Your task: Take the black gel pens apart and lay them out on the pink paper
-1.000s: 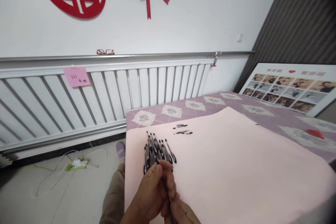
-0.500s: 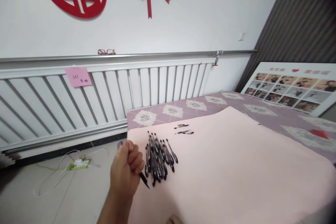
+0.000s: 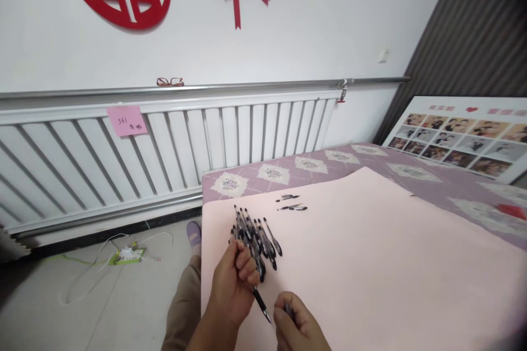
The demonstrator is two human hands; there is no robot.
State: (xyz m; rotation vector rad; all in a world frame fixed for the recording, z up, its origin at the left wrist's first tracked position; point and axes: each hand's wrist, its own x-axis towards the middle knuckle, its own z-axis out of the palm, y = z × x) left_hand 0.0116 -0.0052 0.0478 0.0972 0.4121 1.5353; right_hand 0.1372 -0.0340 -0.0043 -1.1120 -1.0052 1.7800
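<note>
My left hand [image 3: 235,284] is closed in a fist around a pen [image 3: 261,304], whose black grip and bare metal tip point down to the right. Close beside that tip, my right hand [image 3: 300,322] pinches a small dark pen cap [image 3: 290,311], partly hidden by the fingers. Behind my left hand lies a heap of black capped pens [image 3: 263,244], caps mostly toward me. Farther back, a few pen parts [image 3: 297,208] lie apart from the heap on the pink sheet [image 3: 354,263].
The sheet covers part of a purple patterned bed surface [image 3: 284,162]. A white radiator [image 3: 230,134] stands behind it, with glasses [image 3: 170,81] on the pipe above. On the floor at left is a power strip [image 3: 128,255] with cables. A photo board [image 3: 465,137] leans at right.
My left hand has moved right and slightly down with the pen, now in front of the heap. My right hand has come up from the bottom edge, holding the cap beside the pen's tip.
</note>
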